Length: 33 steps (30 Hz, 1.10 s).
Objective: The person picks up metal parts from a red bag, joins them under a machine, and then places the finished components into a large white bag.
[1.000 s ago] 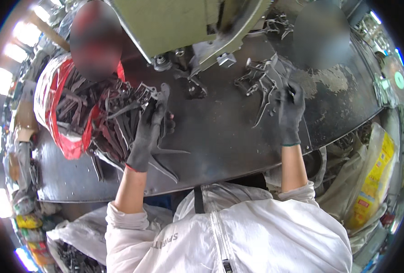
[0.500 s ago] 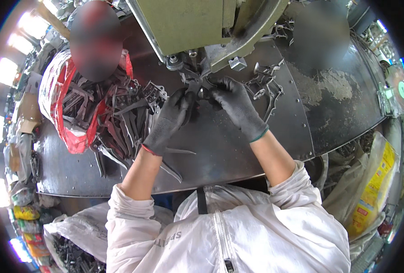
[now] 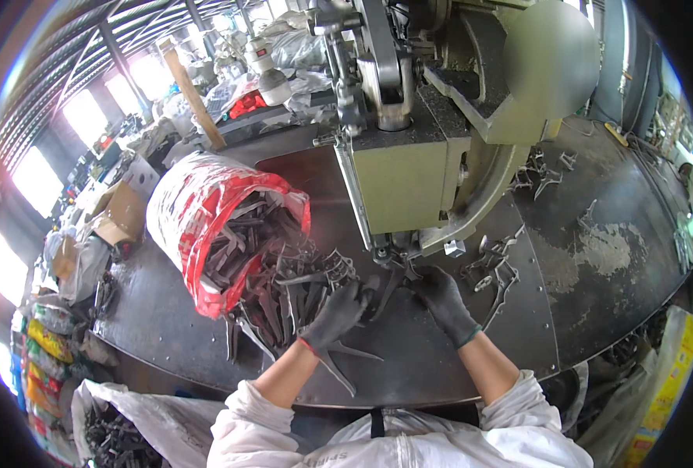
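Observation:
My right hand [image 3: 444,304], in a dark grey knit glove, has its fingers closed at the upper end of a dark metal lever-shaped part [image 3: 391,292]. That part sits right under the head of a green machine press [image 3: 397,191]. My left hand [image 3: 338,313], gloved alike, is closed beside the part's left side, at the edge of a heap of dark lever-shaped pieces [image 3: 272,308]; something dark shows at its fingertips, too unclear to name. Several bare metal lever assemblies [image 3: 496,273] lie right of my right hand.
A red-and-white woven sack [image 3: 206,210] lies on its side on the metal table [image 3: 167,335], spilling dark pieces. More metal assemblies [image 3: 541,171] rest at the far right. An open white sack of parts [image 3: 116,429] stands below the table's left front edge.
The view has tilted upward, showing more of the press and the workshop. My left hand has drawn away from the part toward the heap; my right hand stays by the part under the press.

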{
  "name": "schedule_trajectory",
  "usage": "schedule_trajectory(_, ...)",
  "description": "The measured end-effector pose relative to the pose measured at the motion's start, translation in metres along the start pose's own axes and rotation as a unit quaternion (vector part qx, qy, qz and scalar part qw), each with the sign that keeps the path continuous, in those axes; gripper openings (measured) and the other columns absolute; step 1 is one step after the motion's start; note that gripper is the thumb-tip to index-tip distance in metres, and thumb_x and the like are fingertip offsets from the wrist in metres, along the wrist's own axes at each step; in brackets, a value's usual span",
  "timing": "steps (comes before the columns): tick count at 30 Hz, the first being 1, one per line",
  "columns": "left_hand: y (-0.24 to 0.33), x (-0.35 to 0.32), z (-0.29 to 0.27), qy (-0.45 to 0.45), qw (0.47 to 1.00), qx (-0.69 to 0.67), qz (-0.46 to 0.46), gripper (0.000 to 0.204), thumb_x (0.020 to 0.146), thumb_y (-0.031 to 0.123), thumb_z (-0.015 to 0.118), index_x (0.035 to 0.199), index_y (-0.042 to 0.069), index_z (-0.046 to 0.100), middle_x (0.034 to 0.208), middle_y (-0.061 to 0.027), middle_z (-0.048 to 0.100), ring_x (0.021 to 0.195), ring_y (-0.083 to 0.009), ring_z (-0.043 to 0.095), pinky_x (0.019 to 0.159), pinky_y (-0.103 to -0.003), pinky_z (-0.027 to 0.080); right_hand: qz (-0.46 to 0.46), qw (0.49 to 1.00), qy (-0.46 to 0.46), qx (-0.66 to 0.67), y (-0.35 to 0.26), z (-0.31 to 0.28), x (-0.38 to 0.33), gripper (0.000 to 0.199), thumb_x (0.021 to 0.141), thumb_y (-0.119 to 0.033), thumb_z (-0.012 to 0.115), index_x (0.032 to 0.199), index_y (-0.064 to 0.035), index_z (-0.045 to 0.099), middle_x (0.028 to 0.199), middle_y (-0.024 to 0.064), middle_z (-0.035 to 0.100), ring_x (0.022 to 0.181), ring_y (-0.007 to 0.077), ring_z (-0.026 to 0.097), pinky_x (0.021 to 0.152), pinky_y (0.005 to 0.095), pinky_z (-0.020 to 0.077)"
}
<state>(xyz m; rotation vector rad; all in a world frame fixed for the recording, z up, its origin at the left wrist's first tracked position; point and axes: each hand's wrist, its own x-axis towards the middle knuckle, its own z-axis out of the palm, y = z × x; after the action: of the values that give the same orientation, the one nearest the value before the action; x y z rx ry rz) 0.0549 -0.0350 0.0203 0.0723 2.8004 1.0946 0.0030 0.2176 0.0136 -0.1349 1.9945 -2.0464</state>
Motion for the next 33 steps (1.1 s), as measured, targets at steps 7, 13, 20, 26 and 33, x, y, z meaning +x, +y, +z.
schedule_trajectory(7,-0.046,-0.012,-0.028,0.065,0.979,-0.193,0.003,0.048,0.108,0.034,0.062,0.140,-0.001,0.057,0.128,-0.0122,0.066,0.111,-0.0244,0.067,0.101,-0.037,0.053,0.008,0.998,-0.014,0.064,0.014,0.001,0.012,0.036,0.092,-0.008,0.071,0.126,0.0014,0.064,0.103,0.0085,0.073,0.080,0.0119,0.065,0.066,0.0296,0.0523)
schedule_trajectory(13,-0.027,-0.035,-0.026,0.089,0.939,-0.334,-0.004,0.048,0.109,0.027,0.060,0.146,-0.002,0.055,0.142,-0.0116,0.063,0.134,-0.0218,0.055,0.116,-0.035,0.038,-0.025,0.999,0.014,-0.017,-0.022,0.009,-0.010,0.029,0.094,-0.006,0.067,0.123,-0.0013,0.066,0.096,0.0038,0.072,0.080,0.0119,0.066,0.066,0.0308,0.0536)
schedule_trajectory(20,-0.011,-0.040,-0.020,0.066,0.904,-0.422,-0.021,0.038,0.106,0.022,0.065,0.140,0.005,0.058,0.125,-0.0057,0.066,0.109,-0.0152,0.062,0.094,-0.031,0.048,0.073,0.995,-0.050,0.055,-0.005,-0.005,-0.019,0.017,0.097,-0.012,0.064,0.110,-0.0014,0.067,0.084,0.0035,0.067,0.068,0.0122,0.063,0.057,0.0312,0.0490)
schedule_trajectory(26,0.056,-0.051,-0.039,0.034,0.922,-0.373,-0.097,0.030,0.104,0.038,0.069,0.117,0.011,0.066,0.090,-0.0005,0.068,0.074,-0.0088,0.065,0.065,-0.026,0.051,-0.042,0.996,-0.033,-0.077,0.039,-0.008,0.002,0.016,0.101,-0.015,0.063,0.112,-0.0034,0.064,0.081,0.0031,0.063,0.067,0.0142,0.060,0.056,0.0349,0.0488)
schedule_trajectory(33,0.083,-0.019,-0.002,-0.057,0.924,-0.374,-0.051,0.040,0.103,0.043,0.068,0.106,0.003,0.067,0.091,-0.0056,0.069,0.076,-0.0123,0.065,0.070,-0.029,0.051,-0.114,0.985,-0.024,-0.128,0.034,0.002,0.002,0.022,0.102,-0.012,0.058,0.124,-0.0079,0.060,0.097,0.0082,0.067,0.080,0.0223,0.065,0.071,0.0440,0.0557)
